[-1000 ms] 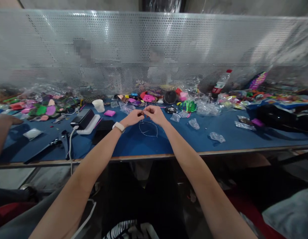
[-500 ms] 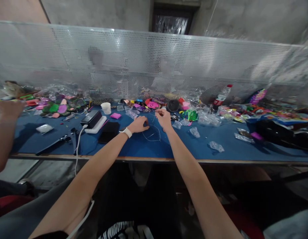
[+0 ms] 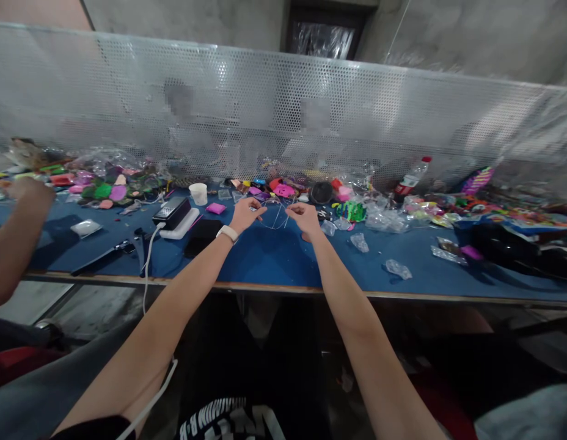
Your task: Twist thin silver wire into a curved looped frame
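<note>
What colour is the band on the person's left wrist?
The wristband is white, clearest in the head view.

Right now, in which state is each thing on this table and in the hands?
left hand: pinching the thread loop, held in the air.
right hand: pinching the same loop.
white cup: upright, open.
bottle: tilted, red cap on.
black box: white cable attached.

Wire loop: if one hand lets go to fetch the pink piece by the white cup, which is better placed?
Left, probably. The left hand holds the wire loop on the side nearer the pink piece; the right hand would have to cross the loop.
</note>
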`<state>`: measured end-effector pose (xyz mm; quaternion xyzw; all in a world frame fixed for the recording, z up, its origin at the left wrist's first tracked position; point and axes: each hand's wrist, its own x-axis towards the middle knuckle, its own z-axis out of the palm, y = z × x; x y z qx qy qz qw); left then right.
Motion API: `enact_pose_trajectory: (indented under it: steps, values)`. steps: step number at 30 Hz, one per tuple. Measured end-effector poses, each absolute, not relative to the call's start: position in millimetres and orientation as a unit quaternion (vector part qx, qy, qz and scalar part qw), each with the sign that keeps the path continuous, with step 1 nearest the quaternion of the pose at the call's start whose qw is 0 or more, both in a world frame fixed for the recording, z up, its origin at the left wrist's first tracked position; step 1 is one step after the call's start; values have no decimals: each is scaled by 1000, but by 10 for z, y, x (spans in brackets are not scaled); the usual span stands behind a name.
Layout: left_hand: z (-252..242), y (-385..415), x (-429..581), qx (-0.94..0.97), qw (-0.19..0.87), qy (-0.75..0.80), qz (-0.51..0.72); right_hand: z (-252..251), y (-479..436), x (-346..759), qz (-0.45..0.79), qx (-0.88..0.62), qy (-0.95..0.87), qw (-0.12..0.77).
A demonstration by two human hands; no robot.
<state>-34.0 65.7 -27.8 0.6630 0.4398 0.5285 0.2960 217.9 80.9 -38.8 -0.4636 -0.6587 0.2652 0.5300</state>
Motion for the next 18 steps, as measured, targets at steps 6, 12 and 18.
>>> enact_pose_trajectory:
  steps: [6,12,18]
  values:
    - [-315,675,-386,653,353,429,515,-376,726,2134,252,-472,-675,509]
    - [-292,633,-380,648,377,422,510,-358,681,2131,237,-477,-698,478]
    - [-285,630,-374,635,373,419,531,-353,650,2103,269,-451,-703,480]
